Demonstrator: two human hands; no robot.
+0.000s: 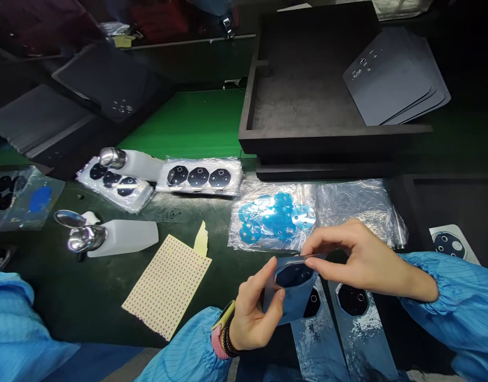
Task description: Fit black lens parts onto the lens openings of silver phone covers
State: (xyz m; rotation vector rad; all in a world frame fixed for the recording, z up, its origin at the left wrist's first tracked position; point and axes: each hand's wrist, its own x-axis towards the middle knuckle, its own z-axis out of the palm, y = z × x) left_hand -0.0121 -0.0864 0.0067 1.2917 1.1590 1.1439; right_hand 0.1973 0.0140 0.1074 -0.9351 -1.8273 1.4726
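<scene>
My left hand (254,307) is wrapped round a grey-blue phone back cover (290,289) with a dark octagonal camera window, held just above the bench. My right hand (357,260) pinches the cover's top edge with thumb and forefinger over the camera window. Both sleeves are light blue; a watch and bead bracelets sit on my left wrist. Two more back covers (353,323) lie flat under my hands, wrapped in clear film. A pile of blue round film tabs (273,217) rests on a clear bag right behind my hands.
A sheet of small dot stickers (168,284) lies to the left, two white dispenser bottles (122,237) beyond it. Bags of black camera rings (198,176) sit further back. A dark tray (303,114) holds stacked covers (399,79). Another person's blue sleeve (13,323) shows at far left.
</scene>
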